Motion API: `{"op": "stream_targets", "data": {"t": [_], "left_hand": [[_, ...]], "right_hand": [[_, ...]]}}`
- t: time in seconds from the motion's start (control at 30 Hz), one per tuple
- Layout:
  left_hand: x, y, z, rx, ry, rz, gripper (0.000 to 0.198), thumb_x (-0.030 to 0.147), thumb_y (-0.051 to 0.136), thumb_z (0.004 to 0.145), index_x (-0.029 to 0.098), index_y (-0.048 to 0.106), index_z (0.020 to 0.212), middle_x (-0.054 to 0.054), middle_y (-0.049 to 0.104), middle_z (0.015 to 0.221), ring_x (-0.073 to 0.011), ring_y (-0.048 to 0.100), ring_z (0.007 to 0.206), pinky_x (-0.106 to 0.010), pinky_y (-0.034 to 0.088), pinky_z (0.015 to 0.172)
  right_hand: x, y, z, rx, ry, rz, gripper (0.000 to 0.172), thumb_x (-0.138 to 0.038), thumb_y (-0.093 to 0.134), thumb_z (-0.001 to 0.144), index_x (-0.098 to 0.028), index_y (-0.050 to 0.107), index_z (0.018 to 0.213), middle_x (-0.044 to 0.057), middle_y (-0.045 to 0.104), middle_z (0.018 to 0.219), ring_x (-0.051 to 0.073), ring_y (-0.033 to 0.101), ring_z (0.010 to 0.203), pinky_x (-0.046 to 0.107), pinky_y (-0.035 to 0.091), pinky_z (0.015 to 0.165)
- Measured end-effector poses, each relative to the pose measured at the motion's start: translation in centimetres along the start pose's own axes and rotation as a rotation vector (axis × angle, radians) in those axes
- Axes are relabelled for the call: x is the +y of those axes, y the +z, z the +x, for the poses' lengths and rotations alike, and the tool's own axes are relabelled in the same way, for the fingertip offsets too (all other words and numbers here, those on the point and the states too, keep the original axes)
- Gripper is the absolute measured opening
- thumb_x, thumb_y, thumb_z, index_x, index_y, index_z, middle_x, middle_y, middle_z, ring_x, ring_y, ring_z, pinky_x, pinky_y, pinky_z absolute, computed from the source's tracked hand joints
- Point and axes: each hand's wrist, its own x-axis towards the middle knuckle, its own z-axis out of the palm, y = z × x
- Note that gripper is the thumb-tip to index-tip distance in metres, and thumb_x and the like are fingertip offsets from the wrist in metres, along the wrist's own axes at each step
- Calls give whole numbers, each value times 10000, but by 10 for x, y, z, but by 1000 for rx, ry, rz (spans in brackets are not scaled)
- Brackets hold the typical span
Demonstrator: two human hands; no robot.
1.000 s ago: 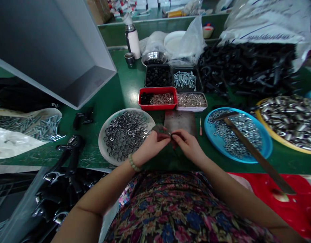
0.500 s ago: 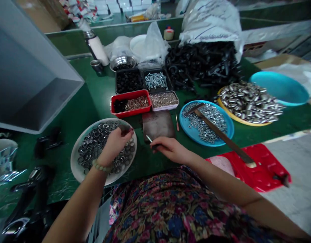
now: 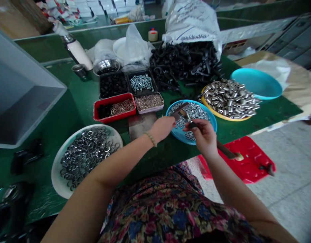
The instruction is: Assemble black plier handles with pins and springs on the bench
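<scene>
My right hand (image 3: 205, 136) is over the right part of the blue plate (image 3: 213, 125). Its thumb and fingers grip a metal bolt with a small black piece (image 3: 192, 124) on it. At the plate's left edge is my left hand (image 3: 163, 129), fingers pinched together; whatever they hold is hidden. Just beyond those fingertips lies the head of a hammer (image 3: 180, 110), resting across the plate. Its handle passes beneath my right hand and comes out at the lower right. Small metal nuts (image 3: 199, 111) fill much of the plate.
A white bowl of metal rings (image 3: 54, 170) stands at left. Behind a metal block (image 3: 135, 125) are a red tray (image 3: 95, 113) of small parts and a tray of tiny pieces (image 3: 149, 101). Metal sleeves (image 3: 231, 99) heap at right; black parts (image 3: 186, 62) spill from a bag.
My left hand has left the ring bowl and moved right to the blue plate. My right hand has also moved right, carrying the bolt over the plate. The view has shifted right.
</scene>
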Motion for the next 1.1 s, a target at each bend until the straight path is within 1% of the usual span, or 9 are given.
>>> {"op": "stream_targets", "data": {"t": [0.13,0.23,0.3,0.5,0.6,0.7,0.87,1.03,1.1], "left_hand": [[8,34,30,-89,159,268,194,89,435,907,114,618,966,-134,678,917,-246,649,932,-393,501,838],[4,37,31,-79,156,267,189,114,448,903,115,631,948,-137,669,932,-240,654,886,-390,508,812],[-2,28,28,-24,32,14,148,130,524,869,121,642,958,-118,674,921,-217,655,850,-355,512,792],[-13,-9,-4,19,-434,-1345,167,85,590,827,123,651,978,-55,692,859,-105,658,747,-191,517,662],[-17,-18,-27,27,-500,-1565,171,36,666,758,109,684,912,-43,700,850,-78,657,744,-181,527,746],[-25,-26,-43,2,-535,-1494,165,83,732,721,112,699,879,-33,702,803,-73,648,702,-178,525,722],[-33,-52,-60,-260,-440,-1188,178,196,741,719,109,717,872,-41,702,753,-84,616,623,-205,511,650],[-19,-67,-77,80,-49,-854,34,130,655,762,127,688,767,-71,704,947,-146,643,875,-299,497,887],[-16,-67,-82,235,30,-663,139,77,570,794,142,683,745,-86,683,1057,-168,628,973,-333,476,951]], "right_hand": [[-2,-24,-1,50,70,43,171,-267,570,898,-235,536,1063,34,695,932,156,708,752,342,582,748],[-1,-28,-7,3,114,67,164,-267,566,900,-245,544,1061,23,698,924,150,709,759,336,584,748],[1,-25,-12,-58,146,85,165,-265,551,907,-247,549,1072,21,696,931,148,709,780,331,586,751],[3,-2,-13,-297,186,90,188,-246,515,919,-220,563,1099,38,681,940,145,703,795,322,574,767],[-4,11,-5,-400,177,78,197,-225,499,919,-218,554,1107,40,678,949,149,702,796,312,572,742],[-16,16,4,-575,104,-64,241,-193,481,915,-229,569,1136,52,679,980,172,689,860,339,562,778],[-24,26,9,-778,47,-102,248,-207,529,900,-251,624,1124,64,687,1014,209,656,963,385,525,879],[-19,55,-1,-451,459,656,196,-367,671,837,-278,594,993,-26,667,812,92,652,648,225,559,645],[-19,64,-4,-405,547,809,260,-375,743,772,-284,600,968,-42,662,789,65,636,609,176,543,611]]}}
